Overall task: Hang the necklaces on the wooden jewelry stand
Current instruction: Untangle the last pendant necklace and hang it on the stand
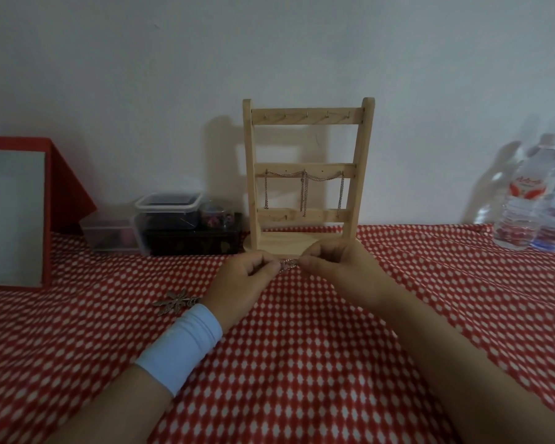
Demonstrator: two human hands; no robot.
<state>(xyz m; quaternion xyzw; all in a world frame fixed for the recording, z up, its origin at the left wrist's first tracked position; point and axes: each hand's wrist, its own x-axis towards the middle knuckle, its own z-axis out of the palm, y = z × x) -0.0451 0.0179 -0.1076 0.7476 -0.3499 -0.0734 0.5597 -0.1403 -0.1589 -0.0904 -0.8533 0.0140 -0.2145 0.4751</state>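
Pinching a bunched necklace (288,264) between left hand (247,277) and right hand (334,267), each gripping one end, low over the table (302,347) just before the wooden jewelry stand (308,161), probably teasing it straight before hooking. Aiming, likely, to join the chain (304,187) already draped on the middle rail. Leaving a leafy pendant (177,302) beside the left wrist. Seeing clear lidded tubs (169,203) left of the stand, contents dark, impossible to tell.

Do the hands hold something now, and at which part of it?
A thin chain necklace, bunched between them. The left hand pinches its left side, the right hand its right side. Clasp or link cannot be told.
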